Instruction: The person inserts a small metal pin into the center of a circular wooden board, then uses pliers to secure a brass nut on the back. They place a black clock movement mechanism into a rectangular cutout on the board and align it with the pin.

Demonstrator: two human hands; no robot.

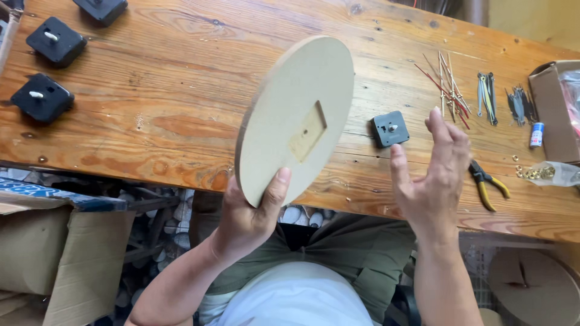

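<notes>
Your left hand (248, 220) pinched the round board (296, 118) by its lower edge; your right hand (436, 175) hovered open, empty, above the table edge (181, 175)

Round tan fibreboard disc (296, 118), tilted upright, square recess at centre.

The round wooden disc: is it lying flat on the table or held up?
Held up, tilted: the left hand grips the disc by its lower edge, above the table.

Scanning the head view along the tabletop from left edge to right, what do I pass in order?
Black clock movements → round board in the left hand → lone black movement → right hand → yellow-handled pliers → dark clock hands → cardboard box.
</notes>
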